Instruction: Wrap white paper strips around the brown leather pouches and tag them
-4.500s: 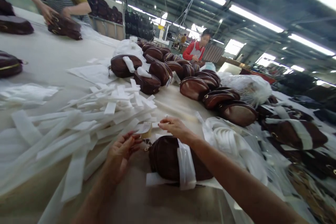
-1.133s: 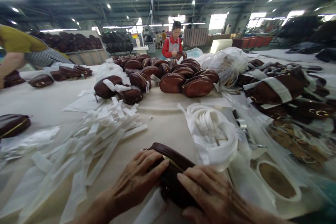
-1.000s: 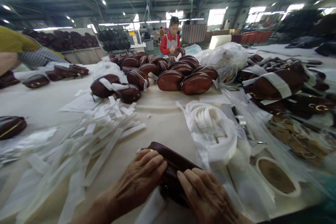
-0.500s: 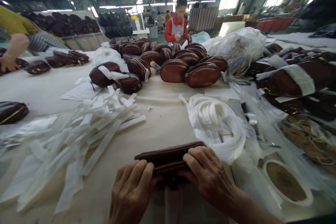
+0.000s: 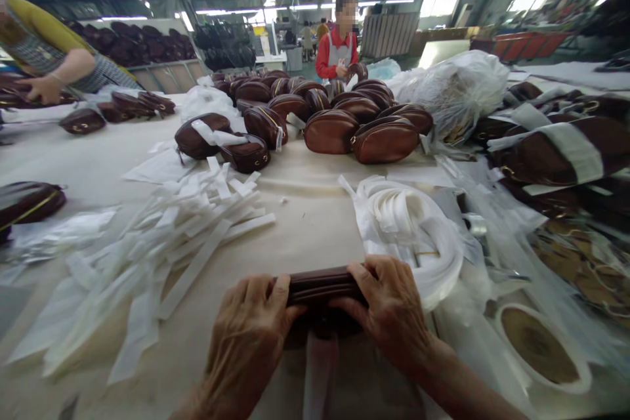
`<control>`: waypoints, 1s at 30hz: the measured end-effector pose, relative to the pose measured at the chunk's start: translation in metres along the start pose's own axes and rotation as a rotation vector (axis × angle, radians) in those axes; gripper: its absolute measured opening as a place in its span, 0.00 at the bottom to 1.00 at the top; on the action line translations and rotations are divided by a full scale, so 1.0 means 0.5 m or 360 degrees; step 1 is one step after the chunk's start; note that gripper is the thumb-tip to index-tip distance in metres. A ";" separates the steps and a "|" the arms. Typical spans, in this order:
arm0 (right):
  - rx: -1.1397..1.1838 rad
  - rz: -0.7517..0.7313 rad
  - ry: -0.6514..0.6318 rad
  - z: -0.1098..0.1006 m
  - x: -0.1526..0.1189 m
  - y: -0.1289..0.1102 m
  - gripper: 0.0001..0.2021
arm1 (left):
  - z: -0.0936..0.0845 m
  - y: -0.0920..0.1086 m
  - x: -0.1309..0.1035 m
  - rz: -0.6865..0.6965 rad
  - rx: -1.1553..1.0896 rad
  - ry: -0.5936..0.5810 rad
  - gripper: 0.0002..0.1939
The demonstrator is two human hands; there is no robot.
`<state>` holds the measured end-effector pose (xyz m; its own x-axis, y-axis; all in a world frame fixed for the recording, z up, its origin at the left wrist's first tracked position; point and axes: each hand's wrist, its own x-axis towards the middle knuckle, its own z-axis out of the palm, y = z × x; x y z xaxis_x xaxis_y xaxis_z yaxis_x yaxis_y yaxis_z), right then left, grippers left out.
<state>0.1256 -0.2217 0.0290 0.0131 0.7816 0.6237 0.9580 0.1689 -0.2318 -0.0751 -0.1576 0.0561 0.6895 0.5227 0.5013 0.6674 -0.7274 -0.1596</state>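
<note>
Remotely, I'm apparently shaping a brown bag (image 5: 322, 285), left hand (image 5: 249, 320) and right hand (image 5: 391, 302) clamping its ends, next likely needing even pressure.

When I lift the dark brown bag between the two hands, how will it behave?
The bag probably flexes: ridges, perhaps folds, run along it between the left hand and right hand. Its smooth, slightly shiny surface may be a little slippery.

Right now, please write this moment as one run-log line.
left hand: gripping brown bag, left end; right hand: gripping its right end; white strips: loose pile, left; white coil: right
</note>
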 end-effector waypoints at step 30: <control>0.0713 -0.0278 -0.0887 0.075 0.173 -0.021 0.19 | 0.034 -0.029 -0.041 0.0057 -0.0332 0.0180 0.11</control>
<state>0.1058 -0.1335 0.0574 -0.3907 0.8901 0.2348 0.7223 0.4545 -0.5212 -0.0942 -0.1504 0.0336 0.6678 0.4503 0.5926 0.5626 -0.8267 -0.0057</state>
